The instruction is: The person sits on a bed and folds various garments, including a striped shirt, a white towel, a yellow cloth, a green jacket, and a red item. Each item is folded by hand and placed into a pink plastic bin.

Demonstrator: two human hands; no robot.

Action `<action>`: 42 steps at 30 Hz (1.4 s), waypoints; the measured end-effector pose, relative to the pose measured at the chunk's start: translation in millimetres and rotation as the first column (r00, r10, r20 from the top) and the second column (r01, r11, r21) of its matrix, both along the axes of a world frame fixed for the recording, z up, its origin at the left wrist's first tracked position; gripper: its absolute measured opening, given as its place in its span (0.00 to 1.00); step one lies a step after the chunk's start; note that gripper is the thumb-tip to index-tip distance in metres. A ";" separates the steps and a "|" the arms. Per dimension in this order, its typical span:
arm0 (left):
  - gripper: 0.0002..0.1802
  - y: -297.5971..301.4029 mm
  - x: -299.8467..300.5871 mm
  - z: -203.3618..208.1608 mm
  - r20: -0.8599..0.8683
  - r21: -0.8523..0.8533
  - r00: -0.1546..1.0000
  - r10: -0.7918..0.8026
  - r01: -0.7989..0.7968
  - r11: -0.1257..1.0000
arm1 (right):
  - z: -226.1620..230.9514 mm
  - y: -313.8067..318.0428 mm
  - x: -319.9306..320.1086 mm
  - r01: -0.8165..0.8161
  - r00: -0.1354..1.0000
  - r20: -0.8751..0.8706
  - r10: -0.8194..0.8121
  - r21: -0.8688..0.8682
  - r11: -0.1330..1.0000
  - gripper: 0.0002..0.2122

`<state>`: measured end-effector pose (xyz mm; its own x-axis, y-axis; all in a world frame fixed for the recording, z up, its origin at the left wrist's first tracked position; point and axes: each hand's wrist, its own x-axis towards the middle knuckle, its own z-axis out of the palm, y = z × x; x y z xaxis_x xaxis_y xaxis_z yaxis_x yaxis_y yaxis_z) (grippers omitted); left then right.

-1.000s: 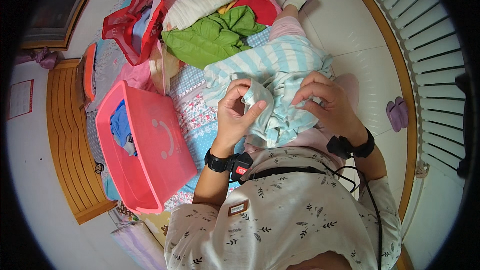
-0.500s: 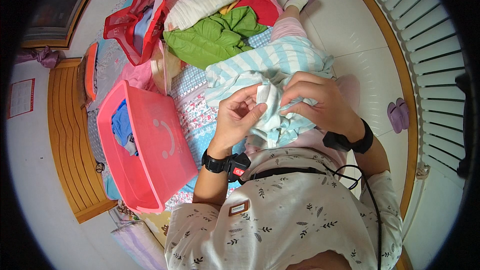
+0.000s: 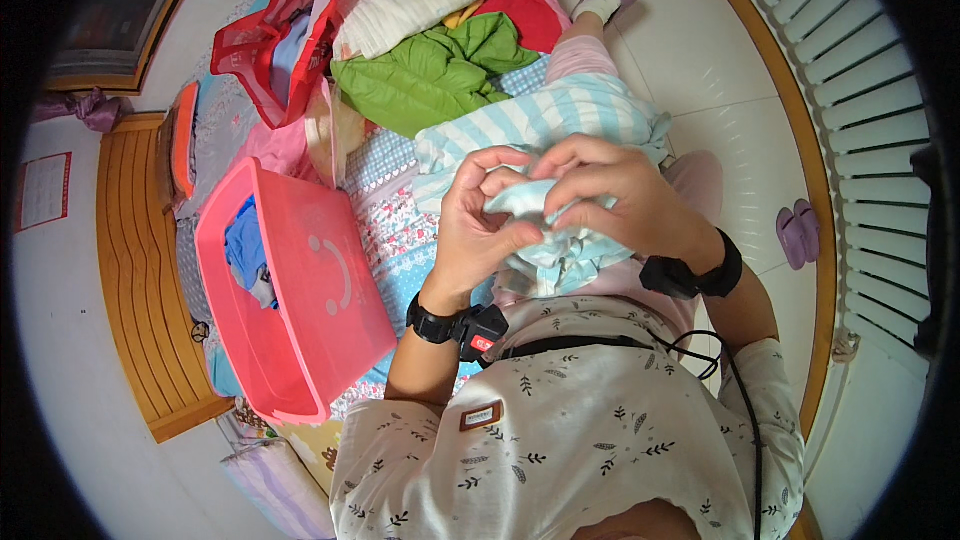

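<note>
A light blue and white striped garment (image 3: 540,125) lies across my lap, its near part bunched up between my hands. My left hand (image 3: 478,225) curls its fingers and thumb round the left side of the bunched cloth. From the right, my right hand (image 3: 622,202) pinches the same bunch with bent fingers. The fingertips of both hands nearly meet over the cloth. Which part of the garment they grip is partly hidden behind the fingers.
To my left on the bed stands a pink plastic bin (image 3: 330,270) with blue clothing (image 3: 245,245) inside. Beyond lie a green jacket (image 3: 425,80), a folded white cloth (image 3: 410,10) and a red mesh bag (image 3: 270,55). Purple slippers (image 3: 798,233) sit on the tiled floor, near a white radiator (image 3: 860,120).
My left hand has turned and its fingers now arch over the cloth. Both hands have drawn closer together, and the white edge between them is folded out of sight.
</note>
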<state>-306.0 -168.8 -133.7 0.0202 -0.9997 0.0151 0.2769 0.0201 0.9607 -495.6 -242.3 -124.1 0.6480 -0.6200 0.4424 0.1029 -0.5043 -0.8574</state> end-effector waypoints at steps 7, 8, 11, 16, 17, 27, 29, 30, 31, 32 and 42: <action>0.18 3.7 8.7 -5.4 -0.012 0.023 0.999 0.050 -0.050 0.998 | 0.5 -2.0 -3.2 0.211 0.977 0.016 -0.211 -0.040 0.977 0.07; 0.15 3.2 10.1 -7.2 0.030 0.002 0.998 0.060 -0.060 0.998 | 2.7 -1.1 -3.3 0.234 0.972 0.039 -0.231 -0.104 0.967 0.07; 0.11 3.9 9.0 -10.2 0.137 -0.019 0.986 0.089 -0.088 0.996 | 11.9 4.0 -8.4 0.211 0.976 -0.038 -0.214 -0.077 0.975 0.07; 0.11 8.0 -3.3 -4.9 0.155 -0.078 0.985 0.080 -0.068 0.995 | 18.7 7.5 -10.9 0.074 0.996 -0.052 -0.070 0.080 0.994 0.07; 0.11 9.0 -5.3 -3.3 0.175 -0.114 0.982 0.069 -0.050 0.992 | 17.4 6.4 -8.2 0.098 0.993 -0.069 -0.092 0.092 0.991 0.07; 0.16 8.2 -16.2 3.4 0.182 -0.101 0.983 0.023 -0.004 0.995 | 15.5 2.5 -1.6 0.127 0.992 -0.024 -0.125 0.253 0.959 0.10; 0.16 8.1 -15.4 2.2 0.222 -0.081 0.975 -0.018 0.037 0.996 | 21.9 -0.8 -7.5 0.127 0.973 -0.208 -0.098 0.129 0.984 0.10; 0.16 8.3 -13.5 0.4 0.256 -0.059 0.965 -0.063 0.081 0.995 | 25.8 -2.0 -10.5 0.181 0.972 -0.164 -0.168 0.074 0.981 0.10; 0.16 9.1 -10.5 -2.3 0.284 -0.037 0.953 -0.101 0.116 0.993 | 30.6 -3.3 -14.7 0.245 0.962 -0.140 -0.237 0.044 0.969 0.09; 0.15 10.1 -5.2 -5.6 0.357 0.029 0.911 -0.205 0.208 0.978 | 35.8 -5.1 -19.0 0.296 0.951 -0.095 -0.293 0.018 0.955 0.09; 0.07 40.3 60.1 -59.5 0.891 0.253 0.402 -0.209 -0.058 0.966 | 107.3 -70.3 -94.6 0.668 0.727 0.063 -0.684 -0.295 0.683 0.15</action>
